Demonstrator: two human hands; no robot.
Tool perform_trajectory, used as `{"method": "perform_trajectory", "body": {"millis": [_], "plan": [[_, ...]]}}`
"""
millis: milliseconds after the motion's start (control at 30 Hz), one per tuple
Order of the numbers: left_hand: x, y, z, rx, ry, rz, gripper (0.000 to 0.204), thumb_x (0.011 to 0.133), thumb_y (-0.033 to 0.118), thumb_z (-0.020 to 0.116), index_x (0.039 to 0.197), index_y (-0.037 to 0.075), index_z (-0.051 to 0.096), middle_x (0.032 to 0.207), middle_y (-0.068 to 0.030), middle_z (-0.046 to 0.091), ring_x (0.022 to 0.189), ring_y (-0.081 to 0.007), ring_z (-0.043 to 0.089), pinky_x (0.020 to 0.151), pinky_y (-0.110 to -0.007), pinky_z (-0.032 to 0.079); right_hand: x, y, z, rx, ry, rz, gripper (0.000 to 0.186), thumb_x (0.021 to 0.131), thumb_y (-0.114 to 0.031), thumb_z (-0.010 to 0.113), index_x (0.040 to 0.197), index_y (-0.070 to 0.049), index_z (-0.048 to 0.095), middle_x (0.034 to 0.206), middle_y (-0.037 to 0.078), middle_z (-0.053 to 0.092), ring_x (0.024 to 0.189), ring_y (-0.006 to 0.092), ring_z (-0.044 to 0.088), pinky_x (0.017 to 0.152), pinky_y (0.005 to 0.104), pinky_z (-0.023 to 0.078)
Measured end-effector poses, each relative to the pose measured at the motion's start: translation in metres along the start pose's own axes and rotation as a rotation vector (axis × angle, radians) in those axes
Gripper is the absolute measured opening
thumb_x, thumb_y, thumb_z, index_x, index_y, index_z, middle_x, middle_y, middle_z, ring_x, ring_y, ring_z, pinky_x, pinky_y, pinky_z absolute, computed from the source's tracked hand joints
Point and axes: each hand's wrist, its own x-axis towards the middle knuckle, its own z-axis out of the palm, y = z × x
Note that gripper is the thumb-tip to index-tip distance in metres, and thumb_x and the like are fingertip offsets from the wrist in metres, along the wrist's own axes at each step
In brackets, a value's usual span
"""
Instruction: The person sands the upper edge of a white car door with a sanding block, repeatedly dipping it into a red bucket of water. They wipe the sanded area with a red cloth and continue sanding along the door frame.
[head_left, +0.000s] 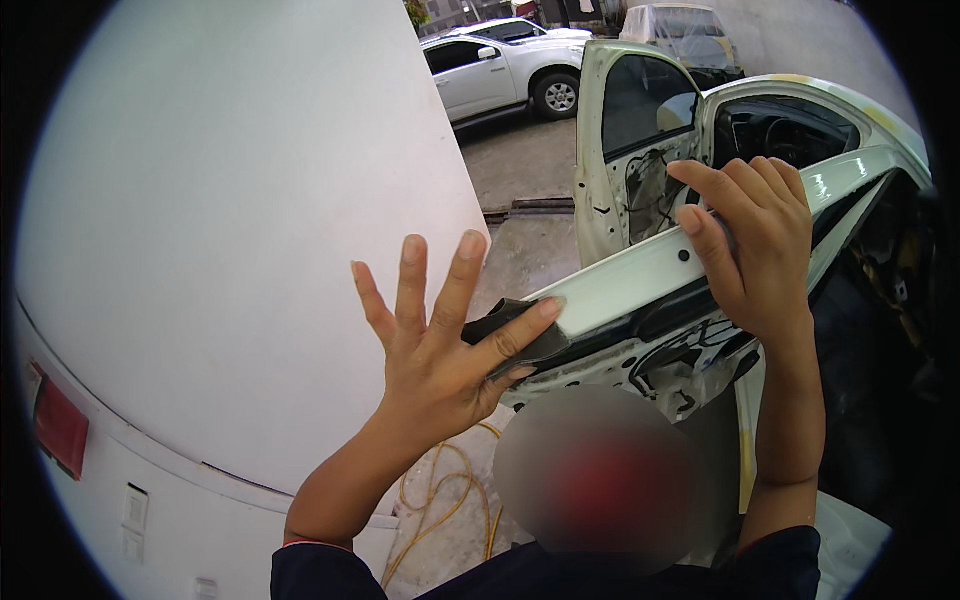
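A pale, stripped car door stands open before me, its long edge slanting up to the right. At the near end of that edge my left hand pinches a dark grey flexible sheet between thumb and index finger; its other fingers spread upward. The sheet lies against the door edge. Farther along, my right hand rests over the same edge with its fingers bent round it. Its thumb and index finger stand apart, and the other fingertips are hidden. Between the hands a small black plug sits in the edge.
A large white wall rises on the left. Beyond stand another opened car door, a silver pickup and a plastic-covered vehicle. A yellow hose coils on the concrete floor. A blurred patch hides the lower middle.
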Motion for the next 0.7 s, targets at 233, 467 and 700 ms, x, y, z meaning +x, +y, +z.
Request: {"method": "perform_trajectory", "body": {"millis": [233, 467, 700], "plan": [[0.016, -0.001, -0.018, 0.097, 0.11, 0.116, 0.03, 0.103, 0.048, 0.054, 0.126, 0.043, 0.074, 0.17, -0.0255, 0.015, 0.158, -0.0479, -0.001, 0.121, -0.066, -0.008, -0.001, -0.004, -0.001, 0.015, 0.001, -0.006, 0.024, 0.091, -0.025, 0.07, 0.104, -0.005, 0.073, 0.076, 0.005, 0.059, 0.072, 0.0251, 0.054, 0.077, 0.039, 0.04], [-0.005, -0.024, -0.017, -0.014, -0.019, 0.028, 0.043, 0.093, 0.046, 0.067, 0.135, 0.05, 0.065, 0.172, -0.0213, 0.012, 0.158, -0.0482, -0.003, 0.118, -0.072, -0.009, -0.006, 0.003, 0.0, 0.025, -0.054, 0.017, 0.027, 0.092, -0.024, 0.069, 0.109, -0.004, 0.072, 0.085, 0.007, 0.063, 0.081, 0.0259, 0.058, 0.082, 0.0392, 0.043], [-0.108, 0.045, -0.025, -0.653, 0.194, -0.241, 0.047, 0.079, 0.014, 0.081, 0.122, 0.033, 0.077, 0.168, -0.0358, 0.01, 0.152, -0.0555, 0.021, 0.123, -0.057, 0.022, -0.07, -0.086, 0.016, 0.79, 0.105, -0.195, 0.06, 0.087, -0.045, 0.077, 0.133, -0.007, 0.066, 0.135, 0.02, 0.058, 0.122, 0.0368, 0.056, 0.106, 0.0528, 0.043]]}}
